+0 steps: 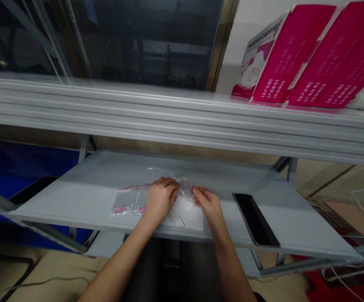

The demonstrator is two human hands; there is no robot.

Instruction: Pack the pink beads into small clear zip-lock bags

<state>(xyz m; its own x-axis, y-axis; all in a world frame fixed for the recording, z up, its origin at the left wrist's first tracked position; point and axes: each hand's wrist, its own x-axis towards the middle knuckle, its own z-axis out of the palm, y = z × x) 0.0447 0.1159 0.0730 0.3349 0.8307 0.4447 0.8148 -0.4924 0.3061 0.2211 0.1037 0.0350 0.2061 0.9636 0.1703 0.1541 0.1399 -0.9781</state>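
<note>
A small clear zip bag with a red strip at its edge is between my hands. My right hand pinches it near the red strip. My left hand is closed, its fingertips at the bag's other side; pink bits show just under them. To the left lie two clear zip bags, a zip bag with pink pieces at its bottom and another zip bag partly covered by my left hand. A whitish, translucent sheet or stack of bags lies beneath my hands.
A black phone-like slab lies on the grey table at the right. Above the table runs a ribbed metal shelf, carrying pink boxes at the right. A dark object lies beyond the table's left end.
</note>
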